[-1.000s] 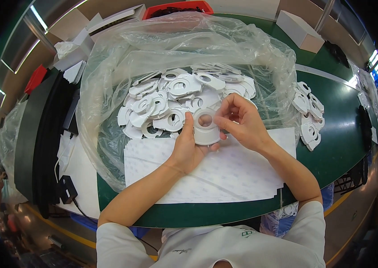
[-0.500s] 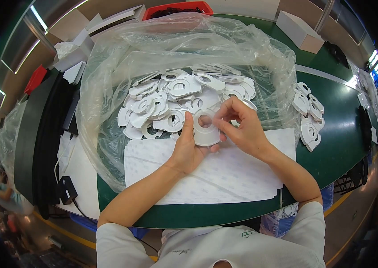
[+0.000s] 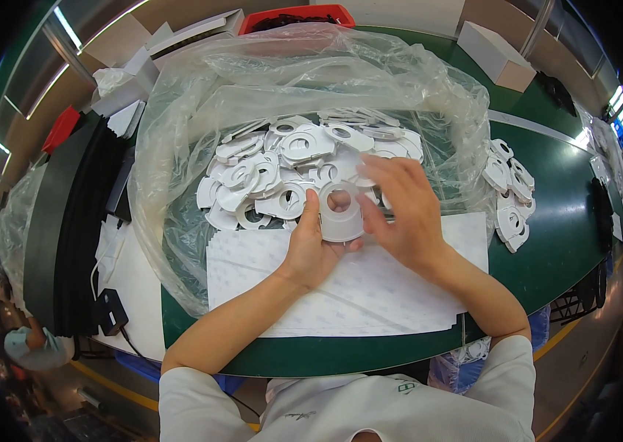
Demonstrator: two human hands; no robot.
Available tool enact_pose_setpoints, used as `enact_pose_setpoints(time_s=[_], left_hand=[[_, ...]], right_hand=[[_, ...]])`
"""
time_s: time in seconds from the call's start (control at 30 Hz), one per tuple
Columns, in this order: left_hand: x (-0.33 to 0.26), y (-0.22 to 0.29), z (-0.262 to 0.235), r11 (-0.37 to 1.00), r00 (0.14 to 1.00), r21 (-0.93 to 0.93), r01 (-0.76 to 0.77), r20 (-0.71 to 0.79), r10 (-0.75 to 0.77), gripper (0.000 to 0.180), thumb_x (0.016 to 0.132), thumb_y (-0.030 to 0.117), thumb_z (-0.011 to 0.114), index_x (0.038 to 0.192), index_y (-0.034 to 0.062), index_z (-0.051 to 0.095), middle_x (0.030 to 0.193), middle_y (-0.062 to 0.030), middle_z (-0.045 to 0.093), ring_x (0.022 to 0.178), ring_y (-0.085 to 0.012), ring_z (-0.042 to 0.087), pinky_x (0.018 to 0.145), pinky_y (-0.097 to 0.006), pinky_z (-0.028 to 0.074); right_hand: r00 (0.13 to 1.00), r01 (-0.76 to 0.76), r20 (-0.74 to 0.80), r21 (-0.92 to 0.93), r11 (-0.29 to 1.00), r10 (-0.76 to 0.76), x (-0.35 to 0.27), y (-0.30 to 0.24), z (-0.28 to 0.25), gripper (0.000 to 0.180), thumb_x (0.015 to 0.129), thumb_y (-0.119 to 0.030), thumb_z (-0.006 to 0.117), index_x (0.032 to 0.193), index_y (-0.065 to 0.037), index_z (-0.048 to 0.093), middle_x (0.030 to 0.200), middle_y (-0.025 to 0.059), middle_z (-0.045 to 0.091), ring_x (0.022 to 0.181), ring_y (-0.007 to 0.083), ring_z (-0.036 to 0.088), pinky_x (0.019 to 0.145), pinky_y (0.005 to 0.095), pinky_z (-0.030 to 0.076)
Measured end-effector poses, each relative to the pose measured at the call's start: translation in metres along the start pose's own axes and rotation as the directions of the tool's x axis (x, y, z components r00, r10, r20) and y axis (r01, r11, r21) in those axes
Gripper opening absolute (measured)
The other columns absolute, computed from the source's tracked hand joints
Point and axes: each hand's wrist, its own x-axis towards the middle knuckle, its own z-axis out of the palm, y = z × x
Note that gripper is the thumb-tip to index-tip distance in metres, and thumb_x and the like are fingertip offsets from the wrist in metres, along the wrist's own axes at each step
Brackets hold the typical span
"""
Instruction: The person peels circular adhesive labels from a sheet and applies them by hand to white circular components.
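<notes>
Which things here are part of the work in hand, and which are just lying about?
In use:
- white ring part, held in the left hand
- right hand touching it
- white sheets under the hands
- loose white rings in the clear plastic bag

Lying about:
- white box
- red bin
- black strips

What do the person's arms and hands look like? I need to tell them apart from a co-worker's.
Both forearms are bare, with no gloves, rings or watch visible on the left hand or right hand. Short white sleeves end near the elbows, part of a white shirt.
</notes>
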Motion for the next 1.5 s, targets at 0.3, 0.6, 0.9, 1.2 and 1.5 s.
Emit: enact_pose_setpoints(time_s=[0.3,0.6,0.9,1.2,1.5], left_hand=[[-0.002,-0.002,0.007,0.949,0.997,0.314,0.018,0.071,-0.043,0.073,0.095,0.062,0.009,0.124,0.0066,0.048,0.106,-0.008,0.057,0.085,-0.0169,0.058,0.063,-0.028,0.043],[-0.004,-0.006,0.009,0.89,0.993,0.452,0.053,0.072,-0.096,0.079,0.092,0.066,0.005,0.119,0.0069,0.05,0.098,-0.0074,0.058,0.077,-0.0143,0.057,0.055,-0.025,0.04],[-0.004,0.0,0.01,0.921,0.985,0.37,0.122,0.066,-0.157,0.077,0.092,0.067,0.008,0.117,0.0067,0.048,0.092,-0.0078,0.059,0.08,-0.017,0.062,0.047,-0.024,0.039],[-0.004,0.017,0.02,0.879,0.992,0.471,-0.074,0.126,0.016,0.063,0.099,0.054,0.024,0.135,0.0051,0.04,0.119,-0.0144,0.055,0.107,-0.0208,0.055,0.074,-0.03,0.05],[-0.032,0.136,-0.008,-0.6,0.871,0.794,0.099,0.223,0.438,0.023,0.083,0.019,0.065,0.098,0.0016,0.064,0.097,-0.0129,0.064,0.091,-0.029,0.06,0.079,-0.036,0.046]], right_hand=[[0.701,-0.713,0.503,0.482,0.51,0.505,0.0,0.019,-0.001,0.01,0.079,-0.006,0.063,0.083,0.003,0.066,0.072,0.004,0.062,0.057,0.0064,0.058,0.052,0.0213,0.044],[0.866,-0.458,0.259,0.071,0.886,0.427,-0.003,-0.002,-0.006,0.03,0.071,-0.027,0.073,0.07,-0.002,0.057,0.065,0.0055,0.056,0.061,0.0176,0.057,0.051,0.031,0.044],[0.863,-0.313,0.453,0.13,0.941,0.224,0.007,0.01,-0.035,0.025,0.078,-0.024,0.069,0.075,-0.003,0.056,0.07,0.011,0.057,0.072,0.0302,0.057,0.064,0.0407,0.046],[0.889,-0.387,0.29,0.061,0.92,0.354,0.016,0.029,-0.038,0.009,0.085,-0.012,0.058,0.086,-0.003,0.059,0.075,0.0159,0.06,0.075,0.0322,0.059,0.067,0.041,0.045],[0.793,-0.457,0.06,-0.598,0.658,0.606,0.007,0.145,-0.133,0.012,0.084,-0.01,0.06,0.09,0.0,0.062,0.089,0.0138,0.065,0.08,0.0327,0.06,0.071,0.038,0.047]])
